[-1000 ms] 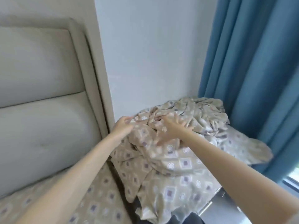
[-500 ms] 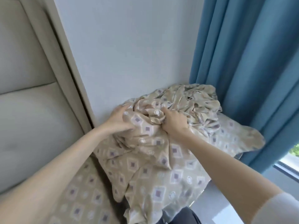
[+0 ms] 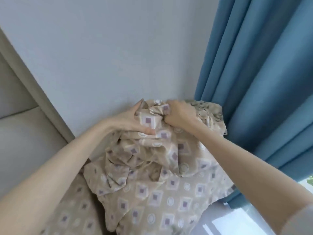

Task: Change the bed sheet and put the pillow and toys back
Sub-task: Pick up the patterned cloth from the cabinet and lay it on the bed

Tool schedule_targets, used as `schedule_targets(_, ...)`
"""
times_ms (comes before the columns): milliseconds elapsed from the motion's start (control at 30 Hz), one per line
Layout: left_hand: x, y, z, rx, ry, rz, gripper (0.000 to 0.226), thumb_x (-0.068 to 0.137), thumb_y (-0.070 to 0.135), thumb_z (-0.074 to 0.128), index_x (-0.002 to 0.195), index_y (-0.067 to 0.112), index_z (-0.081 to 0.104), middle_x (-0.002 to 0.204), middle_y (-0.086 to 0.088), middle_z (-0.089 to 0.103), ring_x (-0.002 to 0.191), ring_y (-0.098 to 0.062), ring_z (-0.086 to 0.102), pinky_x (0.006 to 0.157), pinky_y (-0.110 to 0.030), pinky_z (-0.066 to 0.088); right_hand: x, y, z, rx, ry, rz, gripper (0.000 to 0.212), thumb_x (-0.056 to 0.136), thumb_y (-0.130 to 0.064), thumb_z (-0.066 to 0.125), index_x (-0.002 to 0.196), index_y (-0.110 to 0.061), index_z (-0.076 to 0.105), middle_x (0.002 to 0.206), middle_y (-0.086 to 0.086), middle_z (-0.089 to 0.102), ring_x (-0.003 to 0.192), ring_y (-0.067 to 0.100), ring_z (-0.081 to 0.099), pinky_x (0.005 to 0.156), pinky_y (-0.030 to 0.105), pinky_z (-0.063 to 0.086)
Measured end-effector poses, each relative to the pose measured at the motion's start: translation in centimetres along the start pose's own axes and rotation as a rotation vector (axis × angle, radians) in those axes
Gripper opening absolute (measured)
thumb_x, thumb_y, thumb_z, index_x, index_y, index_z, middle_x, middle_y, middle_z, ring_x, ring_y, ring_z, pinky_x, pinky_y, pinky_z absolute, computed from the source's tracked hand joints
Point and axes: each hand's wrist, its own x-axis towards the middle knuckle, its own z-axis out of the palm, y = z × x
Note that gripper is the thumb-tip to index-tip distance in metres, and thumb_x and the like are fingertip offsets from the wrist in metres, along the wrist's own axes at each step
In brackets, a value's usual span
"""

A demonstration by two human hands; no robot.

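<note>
Whereas a second ago both hands lay on top of the crumpled bed sheet [image 3: 160,192], they have now gathered it and lifted the bunch higher against the wall [image 3: 118,56], just beside the blue curtain [image 3: 262,82]. The right hand [image 3: 179,114], then spread flat, is now clenched, its fingers [image 3: 169,118] curled tight round a wad of the patterned cloth. The left hand [image 3: 130,122] pinches a fold, with the thumb pressed on the front and the straighter fingers running up behind it.

I judge that the used sheet is being pulled clear, so stripping is nearly done and the fresh sheet is yet to come. Most of the cloth hangs in loose folds below the two hands, past the head corner of the bed [image 3: 67,217] and next to the headboard [image 3: 20,124]. What it rests on underneath is hidden. No pillow or toys are in view.
</note>
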Motion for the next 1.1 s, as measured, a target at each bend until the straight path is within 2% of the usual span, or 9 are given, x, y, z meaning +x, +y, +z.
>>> schedule_targets(133, -1.7, 3.7, -2.8, 0.009, -0.052, -0.02, 0.136, 0.039, 0.063, 0.087, 0.15, 0.034, 0.013, 0.151, 0.017, 0.028, 0.136, -0.006, 0.033, 0.115, -0.034, 0.029, 1.1, -0.9, -5.0, 0.001, -0.058, 0.001, 0.013, 0.066, -0.021, 0.057, 0.077, -0.025, 0.05, 0.069, -0.006, 0.052, 0.073, 0.026, 0.055, 0.053, 0.026, 0.032)
schedule_targets(267, -4.2, 9.0, -6.3, -0.071, -0.024, -0.044, 0.126, 0.051, 0.048, 0.09, 0.151, 0.028, 0.016, 0.15, 0.014, 0.031, 0.134, -0.006, 0.036, 0.114, -0.031, 0.029, 2.6, -2.3, -12.0, -0.002, -0.082, -0.013, 0.012, 0.067, -0.023, 0.054, 0.067, -0.024, 0.042, 0.071, -0.006, 0.055, 0.071, 0.025, 0.053, 0.051, 0.025, 0.029)
schedule_targets(400, -6.0, 13.0, -8.7, -0.138, 0.065, -0.058, 0.099, 0.065, 0.035, 0.086, 0.145, 0.027, 0.029, 0.138, 0.013, 0.049, 0.118, -0.003, 0.052, 0.102, -0.024, 0.042, 3.8, -3.6, -17.4, -0.011, -0.08, -0.046, 0.013, 0.067, -0.024, 0.055, 0.067, -0.026, 0.042, 0.074, -0.006, 0.055, 0.073, 0.024, 0.052, 0.055, 0.026, 0.032)
schedule_targets(500, -8.3, 16.0, -10.1, -0.129, 0.201, -0.097, 0.087, 0.068, 0.037, 0.083, 0.139, 0.032, 0.033, 0.128, 0.016, 0.052, 0.102, 0.003, 0.054, 0.076, -0.01, 0.041, 4.6, -4.9, -20.9, -0.006, -0.08, -0.116, 0.013, 0.067, -0.024, 0.056, 0.067, -0.026, 0.042, 0.077, -0.005, 0.056, 0.076, 0.023, 0.051, 0.06, 0.028, 0.037)
schedule_targets(600, -10.8, 18.3, -10.4, -0.138, 0.339, -0.129, 0.074, 0.068, 0.035, 0.082, 0.128, 0.035, 0.039, 0.116, 0.018, 0.057, 0.094, 0.008, 0.054, 0.067, -0.007, 0.041, 4.7, -6.1, -23.9, 0.005, -0.055, -0.207, 0.01, 0.068, -0.024, 0.056, 0.073, -0.026, 0.048, 0.08, -0.003, 0.059, 0.08, 0.024, 0.054, 0.061, 0.028, 0.037)
schedule_targets(700, -14.2, 20.5, -9.5, -0.127, 0.496, -0.179, 0.067, 0.068, 0.035, 0.08, 0.121, 0.036, 0.04, 0.112, 0.018, 0.056, 0.092, 0.007, 0.053, 0.067, -0.007, 0.042, 3.8, -7.4, -26.1, 0.034, -0.005, -0.306, 0.011, 0.066, -0.024, 0.057, 0.074, -0.025, 0.05, 0.071, -0.006, 0.053, 0.074, 0.025, 0.052, 0.058, 0.027, 0.033)
schedule_targets(833, -20.4, 23.5, -6.0, -0.136, 0.813, -0.269, 0.063, 0.067, 0.031, 0.077, 0.124, 0.016, 0.054, 0.119, 0.002, 0.061, 0.106, -0.014, 0.058, 0.084, -0.024, 0.045, -0.4, -9.6, -29.3, 0.102, 0.018, -0.479, 0.012, 0.064, -0.022, 0.056, 0.072, -0.023, 0.047, 0.065, -0.008, 0.046, 0.071, 0.026, 0.048, 0.052, 0.025, 0.028)
schedule_targets(933, -25.7, 25.7, -3.6, -0.182, 1.021, -0.302, 0.036, 0.066, 0.021, 0.077, 0.099, 0.013, 0.064, 0.096, -0.001, 0.069, 0.092, -0.015, 0.064, 0.075, -0.026, 0.047, -3.7, -12.0, -31.4, 0.157, 0.034, -0.589, 0.014, 0.064, -0.021, 0.056, 0.076, -0.024, 0.049, 0.069, -0.004, 0.051, 0.071, 0.027, 0.048, 0.054, 0.026, 0.031)
schedule_targets(1100, -37.9, 29.6, 0.5, -0.111, 1.317, -0.403, 0.023, 0.068, 0.017, 0.078, 0.085, 0.022, 0.063, 0.081, 0.01, 0.065, 0.074, -0.002, 0.058, 0.064, -0.014, 0.043, -11.8, -18.4, -35.3, 0.28, -0.006, -0.855, 0.017, 0.065, -0.024, 0.056, 0.082, -0.027, 0.052, 0.09, 0.005, 0.066, 0.087, 0.033, 0.059, 0.062, 0.028, 0.035)
